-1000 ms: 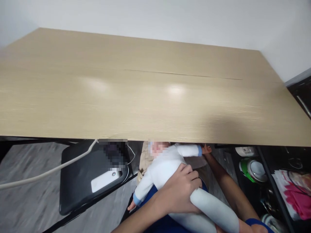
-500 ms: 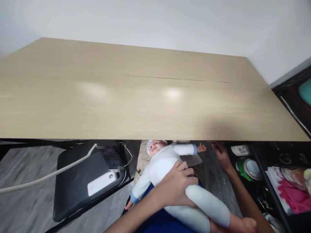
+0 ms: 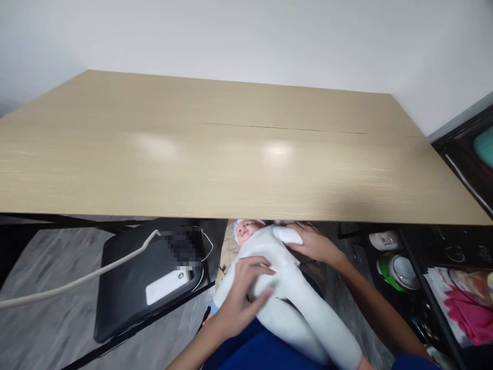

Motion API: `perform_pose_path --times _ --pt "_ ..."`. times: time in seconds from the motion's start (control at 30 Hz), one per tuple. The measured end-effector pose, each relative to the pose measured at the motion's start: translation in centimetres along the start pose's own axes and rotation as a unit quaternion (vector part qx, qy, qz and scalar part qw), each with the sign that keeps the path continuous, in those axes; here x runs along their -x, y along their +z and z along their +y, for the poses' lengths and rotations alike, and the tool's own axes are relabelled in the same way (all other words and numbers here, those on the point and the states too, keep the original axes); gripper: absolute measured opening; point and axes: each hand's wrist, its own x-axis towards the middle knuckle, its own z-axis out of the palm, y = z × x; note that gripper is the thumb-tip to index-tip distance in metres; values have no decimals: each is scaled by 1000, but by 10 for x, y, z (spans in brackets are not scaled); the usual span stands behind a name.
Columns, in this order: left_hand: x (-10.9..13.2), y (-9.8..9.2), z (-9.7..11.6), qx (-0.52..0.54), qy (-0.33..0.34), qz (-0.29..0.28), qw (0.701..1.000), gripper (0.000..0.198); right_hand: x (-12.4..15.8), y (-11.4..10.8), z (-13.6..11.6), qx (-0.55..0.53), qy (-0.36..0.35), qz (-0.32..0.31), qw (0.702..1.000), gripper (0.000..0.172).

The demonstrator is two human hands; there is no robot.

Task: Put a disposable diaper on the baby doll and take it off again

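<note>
A baby doll (image 3: 265, 257) in a white suit with blue cuffs and a patterned white cap lies face up across my lap, its head close to the table's front edge. Over its belly is my left hand (image 3: 248, 295), fingers bent and apart from the thumb, which is slightly blurred. My right hand (image 3: 314, 242) is wrapped around the doll's white sleeve (image 3: 288, 235) at the upper right, covering the doll's hand. The doll's far foot runs out of the bottom of the view.
A wooden tabletop (image 3: 231, 169) spans the view above my lap. To the left, a black case (image 3: 127, 277) bears a white power bank (image 3: 168, 285) beside a pale cable (image 3: 77, 285). Shelves on the right hold a green-and-white container (image 3: 400, 270) and pink cloth (image 3: 468, 316).
My right hand has come left from beside the shelf and taken hold of the doll's sleeve. My left hand has slid left off the doll's thigh and loosened. The doll's raised leg now lies straighter.
</note>
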Motion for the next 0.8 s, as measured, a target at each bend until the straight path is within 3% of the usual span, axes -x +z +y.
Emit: perform_pose_path --times 0.07,0.1,0.2,0.3,0.4,0.5,0.63,0.8 --pt "21 -6 -23 -22 -129 112 985 34 2 -4 -7 15 -7 4 1000 50" --pt "30 -9 -33 -25 -190 125 974 39 3 -5 -10 21 -11 3 1000 50" --pt "46 -21 -51 5 -304 67 950 58 3 -8 -19 35 -41 8 999 50" --pt "51 -34 -49 34 -349 -22 936 73 2 -10 -27 34 -86 31 995 44" --pt "52 -39 -39 56 -331 -100 937 67 2 -13 -35 20 -128 45 991 43" --pt "58 -38 -32 60 -299 -113 946 53 9 -20 -42 -2 -163 64 984 43" --pt "64 -45 -13 34 -257 -65 964 39 29 -34 -52 -71 -190 120 972 43" --pt "43 -79 36 -64 -145 36 987 64 54 -61 -60 -123 -178 207 954 47"
